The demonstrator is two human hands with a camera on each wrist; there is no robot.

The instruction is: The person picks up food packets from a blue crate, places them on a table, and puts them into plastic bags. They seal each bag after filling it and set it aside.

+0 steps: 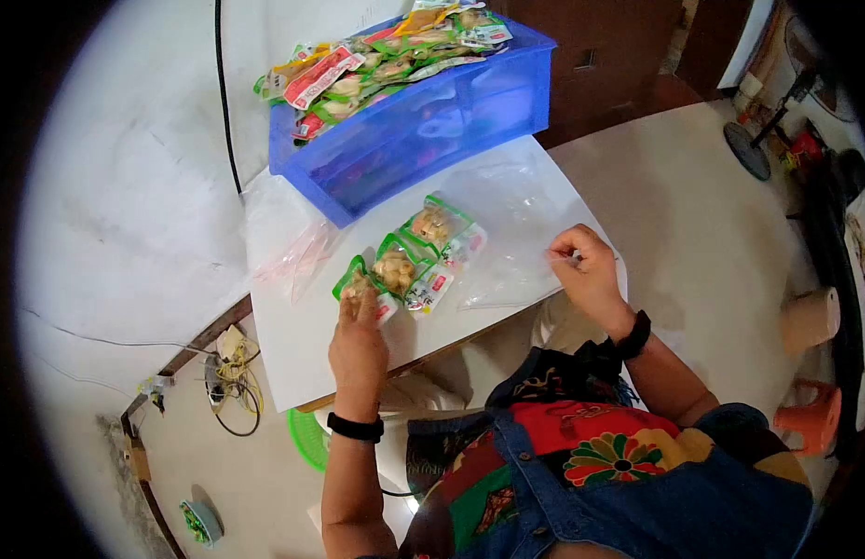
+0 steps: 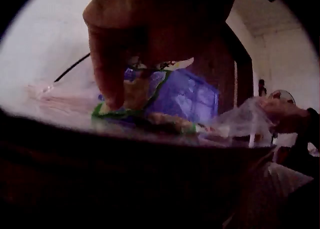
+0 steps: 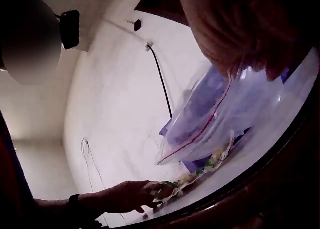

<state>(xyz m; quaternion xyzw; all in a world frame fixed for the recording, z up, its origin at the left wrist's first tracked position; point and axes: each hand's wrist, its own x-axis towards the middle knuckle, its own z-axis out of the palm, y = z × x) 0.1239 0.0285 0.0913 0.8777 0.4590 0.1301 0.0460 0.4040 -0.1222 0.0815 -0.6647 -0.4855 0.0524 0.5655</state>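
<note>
Three green-edged food packets lie in a slanting row on the white table, with pale brown pieces showing through their clear fronts. My left hand [image 1: 360, 349] reaches over the nearest packet [image 1: 356, 279], its fingers extended and touching it. The middle packet [image 1: 393, 268] overlaps the far packet [image 1: 432, 225]. On the right, my right hand [image 1: 586, 270] pinches the edge of a clear plastic bag [image 1: 507, 252] between curled fingers. In the right wrist view the bag [image 3: 207, 121] hangs spread from those fingertips, a red line along its edge.
A blue crate [image 1: 423, 130] heaped with packets [image 1: 386, 65] stands at the table's back. More clear plastic [image 1: 297, 247] lies at the left of the white table [image 1: 302, 359]. Cables [image 1: 235, 373] are on the floor at left; an orange stool [image 1: 810, 417] stands right.
</note>
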